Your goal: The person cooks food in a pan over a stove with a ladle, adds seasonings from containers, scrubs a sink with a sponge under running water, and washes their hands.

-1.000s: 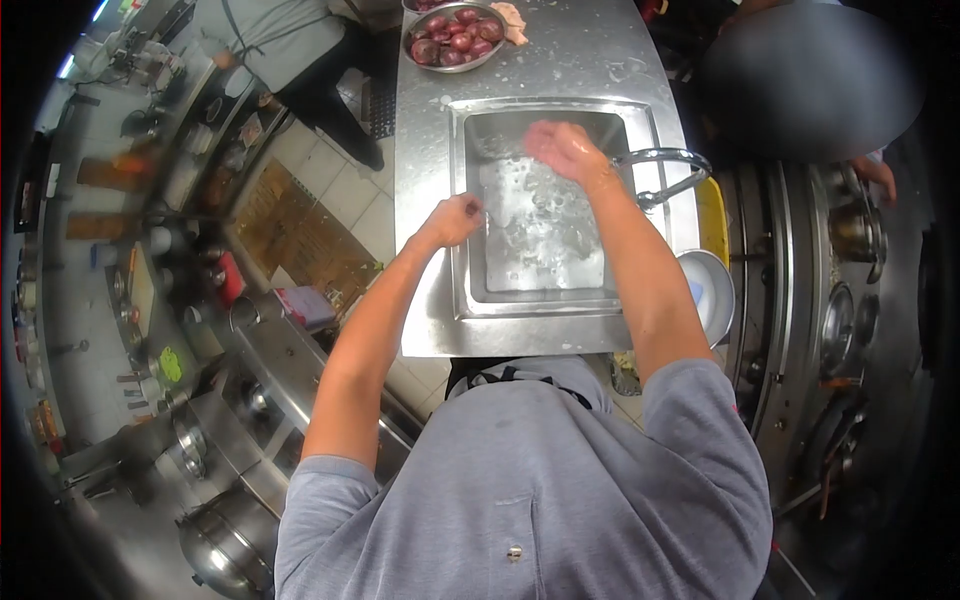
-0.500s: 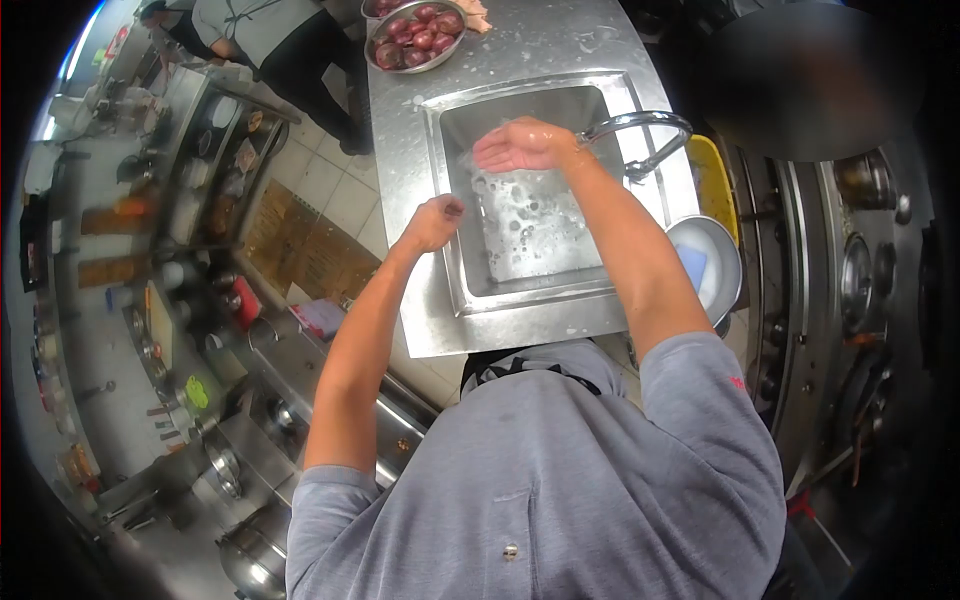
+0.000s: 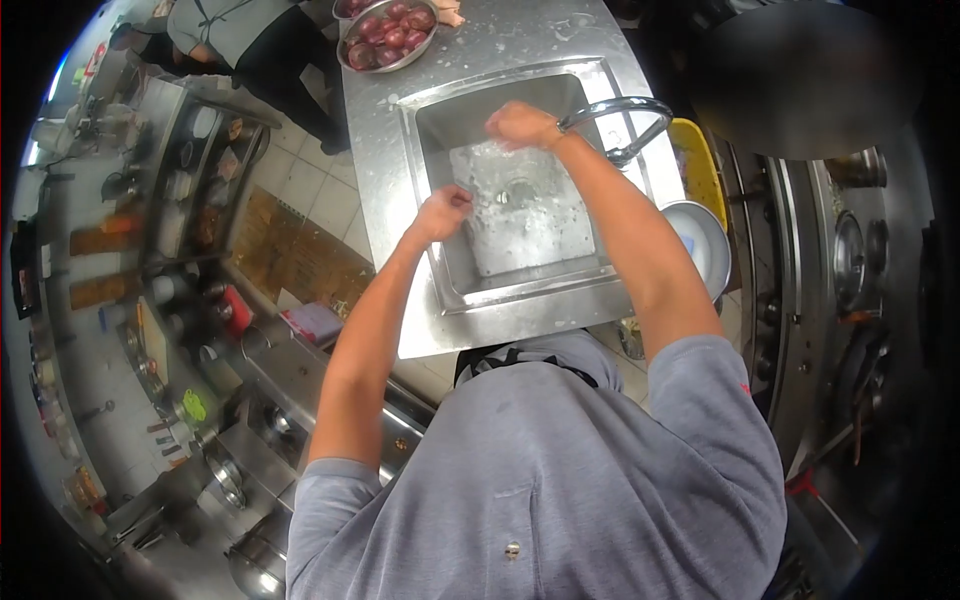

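Observation:
My right hand [image 3: 522, 127] is over the far part of the steel sink [image 3: 540, 245], its wrist at the spout of the chrome faucet [image 3: 625, 105]. Its fingers point downward and are smeared by motion. My left hand [image 3: 445, 212] hovers at the sink's left rim, fingers curled inward toward the thumb. Whether anything small is inside those fingers is hidden. Water and wet patches show on the sink floor, around the drain [image 3: 517, 195].
A metal bowl of red onions [image 3: 390, 38] stands at the counter's far left corner. To the right are a white bowl [image 3: 712, 250] with something blue inside and a yellow crate [image 3: 700, 165]. Another person [image 3: 265, 50] bends over at the upper left.
My right hand has turned from a flat, upturned palm to fingers hanging down. My left hand has shifted slightly inward over the sink rim. The bubbles on the sink floor have thinned.

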`<state>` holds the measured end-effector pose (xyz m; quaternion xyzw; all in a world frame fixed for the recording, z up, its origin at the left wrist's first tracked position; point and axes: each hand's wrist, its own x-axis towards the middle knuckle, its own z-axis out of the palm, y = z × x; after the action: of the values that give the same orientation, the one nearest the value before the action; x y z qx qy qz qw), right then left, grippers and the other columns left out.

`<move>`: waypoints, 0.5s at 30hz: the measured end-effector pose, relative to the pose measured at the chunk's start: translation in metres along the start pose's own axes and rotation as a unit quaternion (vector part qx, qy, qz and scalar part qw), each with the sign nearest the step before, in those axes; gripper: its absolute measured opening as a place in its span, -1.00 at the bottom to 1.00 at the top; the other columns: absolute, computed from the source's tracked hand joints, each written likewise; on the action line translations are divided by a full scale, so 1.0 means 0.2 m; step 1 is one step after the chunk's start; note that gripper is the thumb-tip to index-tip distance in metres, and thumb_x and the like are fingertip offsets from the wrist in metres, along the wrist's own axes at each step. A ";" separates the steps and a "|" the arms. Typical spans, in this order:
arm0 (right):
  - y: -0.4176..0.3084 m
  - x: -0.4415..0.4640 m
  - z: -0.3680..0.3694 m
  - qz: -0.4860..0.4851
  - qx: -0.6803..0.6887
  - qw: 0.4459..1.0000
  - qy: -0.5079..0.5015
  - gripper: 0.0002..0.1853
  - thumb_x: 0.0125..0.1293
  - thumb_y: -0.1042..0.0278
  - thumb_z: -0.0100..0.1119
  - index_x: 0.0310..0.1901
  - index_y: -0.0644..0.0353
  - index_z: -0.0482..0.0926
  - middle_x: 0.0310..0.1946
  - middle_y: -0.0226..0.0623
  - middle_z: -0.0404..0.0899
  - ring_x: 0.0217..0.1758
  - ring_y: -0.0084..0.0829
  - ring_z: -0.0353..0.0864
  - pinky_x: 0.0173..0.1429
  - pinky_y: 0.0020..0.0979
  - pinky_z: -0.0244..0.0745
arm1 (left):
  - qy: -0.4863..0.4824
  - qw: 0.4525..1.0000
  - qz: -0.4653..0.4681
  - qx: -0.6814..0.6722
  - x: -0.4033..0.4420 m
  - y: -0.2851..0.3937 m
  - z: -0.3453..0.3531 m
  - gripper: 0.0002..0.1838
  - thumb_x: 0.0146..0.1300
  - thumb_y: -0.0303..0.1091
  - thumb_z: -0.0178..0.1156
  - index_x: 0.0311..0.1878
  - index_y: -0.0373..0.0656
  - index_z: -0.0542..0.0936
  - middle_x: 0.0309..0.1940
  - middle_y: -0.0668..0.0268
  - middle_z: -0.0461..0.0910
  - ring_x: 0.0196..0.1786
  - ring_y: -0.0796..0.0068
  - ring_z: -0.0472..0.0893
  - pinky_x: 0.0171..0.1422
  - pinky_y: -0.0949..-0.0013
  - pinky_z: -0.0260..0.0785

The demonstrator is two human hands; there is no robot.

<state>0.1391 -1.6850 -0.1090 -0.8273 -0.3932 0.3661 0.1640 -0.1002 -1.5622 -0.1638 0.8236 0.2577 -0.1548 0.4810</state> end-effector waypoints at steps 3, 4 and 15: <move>0.03 -0.10 0.08 -0.031 0.593 0.789 -0.156 -0.62 0.46 0.30 0.07 0.11 0.44 0.62 -0.01 -0.01 0.71 0.05 -0.01 0.73 0.19 -0.08 0.64 | -0.053 0.997 0.022 0.047 0.02 0.00 0.09 -0.58 0.29 -0.19 0.30 0.12 -0.26 0.65 -0.06 0.10 0.72 0.01 0.26 0.69 0.14 0.27 0.51; 0.03 -0.08 0.12 0.024 0.614 0.786 -0.067 -0.63 0.47 0.30 0.06 0.09 0.44 0.63 -0.01 -0.01 0.72 0.04 -0.04 0.73 0.19 -0.12 0.64 | -0.085 0.992 0.046 0.084 0.01 -0.02 0.13 -0.55 0.26 -0.14 0.31 0.11 -0.25 0.67 -0.01 0.03 0.72 0.09 0.15 0.69 0.23 0.22 0.51; 0.12 -0.15 0.08 0.119 0.024 0.964 -0.235 -0.63 0.37 0.23 0.02 -0.11 0.34 0.73 -0.02 0.06 0.73 -0.01 -0.11 0.75 -0.02 -0.24 0.64 | -0.219 0.962 0.032 0.161 -0.17 -0.01 0.46 -0.43 0.26 -0.10 0.30 0.23 -0.29 0.58 0.13 -0.02 0.67 0.20 0.02 0.64 0.32 0.15 0.45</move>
<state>0.1269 -1.7235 -0.1187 -0.7546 -0.3101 0.5768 0.0421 -0.1305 -1.6510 -0.1931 0.8437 0.0910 -0.3557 0.3917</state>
